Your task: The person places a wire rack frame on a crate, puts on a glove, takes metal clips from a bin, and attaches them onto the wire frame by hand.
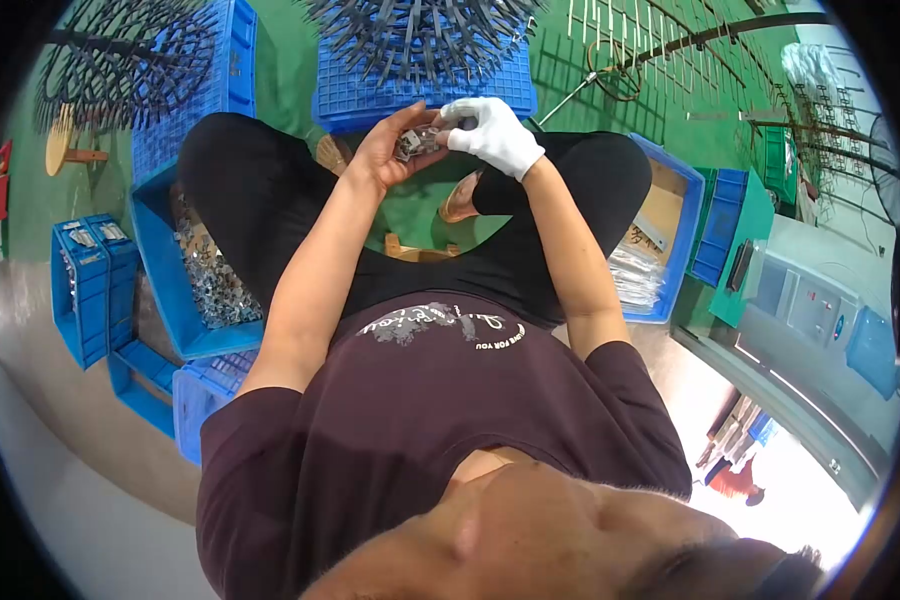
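Observation:
Small silvery metal parts point(416, 143) lie in the cupped palm of my bare left hand point(388, 150), its fingers curled round them. My right hand point(495, 135) wears a white glove, and its fingertips are pinched together right beside the parts, touching or nearly touching them. What the pinch holds is too small to tell. Both hands are close together above my lap, just in front of a dark rack with many prongs point(420, 40).
The pronged rack stands over a blue crate point(345, 95). At the left, a blue bin point(165, 290) holds many small metal parts point(215, 280). Another bin point(685, 235) at the right holds clear bags point(635, 275). Metal hanging frames point(670, 45) stand at the upper right.

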The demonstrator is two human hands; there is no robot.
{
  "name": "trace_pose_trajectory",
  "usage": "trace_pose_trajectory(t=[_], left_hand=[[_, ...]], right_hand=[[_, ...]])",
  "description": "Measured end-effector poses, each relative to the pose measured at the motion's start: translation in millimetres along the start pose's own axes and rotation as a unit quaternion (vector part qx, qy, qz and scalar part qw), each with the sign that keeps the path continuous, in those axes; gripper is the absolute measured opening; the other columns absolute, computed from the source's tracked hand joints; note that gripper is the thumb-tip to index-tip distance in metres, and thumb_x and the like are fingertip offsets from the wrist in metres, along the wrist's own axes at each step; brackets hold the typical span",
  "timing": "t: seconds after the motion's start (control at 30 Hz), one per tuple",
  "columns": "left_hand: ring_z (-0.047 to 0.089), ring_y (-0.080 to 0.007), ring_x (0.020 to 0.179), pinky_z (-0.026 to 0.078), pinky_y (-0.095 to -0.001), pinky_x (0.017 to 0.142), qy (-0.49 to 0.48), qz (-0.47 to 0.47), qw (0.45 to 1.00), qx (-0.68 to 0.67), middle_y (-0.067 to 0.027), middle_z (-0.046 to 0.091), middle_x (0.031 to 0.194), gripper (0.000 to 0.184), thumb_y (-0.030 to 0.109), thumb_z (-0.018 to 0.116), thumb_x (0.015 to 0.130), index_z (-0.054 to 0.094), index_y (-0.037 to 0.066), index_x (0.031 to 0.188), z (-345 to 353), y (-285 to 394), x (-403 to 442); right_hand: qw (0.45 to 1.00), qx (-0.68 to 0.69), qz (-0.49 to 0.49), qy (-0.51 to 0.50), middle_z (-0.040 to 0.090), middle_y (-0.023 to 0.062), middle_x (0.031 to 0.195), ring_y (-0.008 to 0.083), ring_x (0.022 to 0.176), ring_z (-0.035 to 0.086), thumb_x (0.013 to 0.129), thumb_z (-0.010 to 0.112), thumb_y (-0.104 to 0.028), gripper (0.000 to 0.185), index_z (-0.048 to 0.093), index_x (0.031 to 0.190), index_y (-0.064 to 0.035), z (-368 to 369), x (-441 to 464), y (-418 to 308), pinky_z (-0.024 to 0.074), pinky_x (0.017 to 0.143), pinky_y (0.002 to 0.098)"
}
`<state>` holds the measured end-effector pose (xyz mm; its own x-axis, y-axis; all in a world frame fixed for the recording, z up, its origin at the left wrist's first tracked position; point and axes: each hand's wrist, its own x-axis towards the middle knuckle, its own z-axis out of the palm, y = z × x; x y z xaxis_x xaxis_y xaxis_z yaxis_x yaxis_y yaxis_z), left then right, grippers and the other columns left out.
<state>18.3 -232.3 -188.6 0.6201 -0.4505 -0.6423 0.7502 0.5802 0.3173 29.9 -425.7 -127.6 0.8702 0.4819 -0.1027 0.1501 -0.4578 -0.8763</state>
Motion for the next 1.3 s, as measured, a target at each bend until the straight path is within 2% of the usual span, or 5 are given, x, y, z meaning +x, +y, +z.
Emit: trace_pose_trajectory(t=[0.33, 0.57, 0.87, 1.13, 1.3], left_hand=[[0.068, -0.0164, 0.073, 0.059, -0.0282, 0.059, -0.056, 0.006, 0.998, -0.018, -0.0080, 0.069, 0.091, 0.040, 0.039, 0.067, 0.088, 0.064, 0.004, 0.107, 5.9, 2.3, -7.0], [0.063, -0.0105, 0.065, 0.052, -0.0233, 0.052, -0.021, 0.039, 0.999, 0.008, -0.0029, 0.069, 0.090, 0.030, 0.033, 0.070, 0.087, 0.067, 0.008, 0.103, 5.7, 4.8, -9.5], [0.058, -0.0061, 0.065, 0.044, -0.0212, 0.052, 0.147, 0.173, 0.919, 0.323, 0.0002, 0.068, 0.081, 0.021, 0.022, 0.075, 0.082, 0.070, 0.006, 0.095, 23.9, 27.3, -26.1], [0.059, -0.0072, 0.065, 0.045, -0.0232, 0.052, 0.080, 0.189, 0.828, 0.522, 0.0026, 0.064, 0.075, 0.022, 0.024, 0.074, 0.083, 0.072, 0.007, 0.096, 22.9, 41.4, -10.4], [0.060, -0.0098, 0.073, 0.045, -0.0265, 0.062, 0.132, 0.104, 0.941, 0.295, 0.0048, 0.064, 0.083, 0.030, 0.038, 0.074, 0.081, 0.070, 0.015, 0.099, 15.6, 47.1, 17.7]], right_hand=[[0.956, 0.247, 0.095, 0.127, 0.066, -0.0003, 0.086, 0.0050, 0.073, 0.056, 0.076, 0.075, -0.009, 0.027, 0.063, 0.097, -0.0011, 21.1, 4.2, -2.4, 0.0462, 0.064, 0.0229], [0.954, -0.160, -0.008, 0.252, 0.064, 0.0090, 0.085, 0.0290, 0.075, 0.064, 0.071, 0.073, -0.015, 0.019, 0.065, 0.086, -0.0080, 22.7, -0.7, -28.7, 0.0521, 0.068, 0.0369], [0.973, -0.007, 0.021, 0.231, 0.069, 0.0136, 0.083, 0.0311, 0.078, 0.067, 0.078, 0.067, -0.020, 0.018, 0.072, 0.088, -0.0065, 32.6, 3.9, -24.5, 0.0534, 0.071, 0.0349], [0.951, -0.243, 0.101, 0.161, 0.068, 0.0139, 0.079, 0.0335, 0.076, 0.066, 0.079, 0.063, -0.028, 0.021, 0.072, 0.081, -0.0088, 18.8, 16.4, -15.1, 0.0528, 0.071, 0.0414], [0.938, -0.221, 0.130, 0.234, 0.067, 0.0138, 0.074, 0.0336, 0.073, 0.065, 0.077, 0.064, -0.028, 0.021, 0.067, 0.074, -0.0080, 27.8, 19.2, -8.8, 0.0519, 0.067, 0.0428]])
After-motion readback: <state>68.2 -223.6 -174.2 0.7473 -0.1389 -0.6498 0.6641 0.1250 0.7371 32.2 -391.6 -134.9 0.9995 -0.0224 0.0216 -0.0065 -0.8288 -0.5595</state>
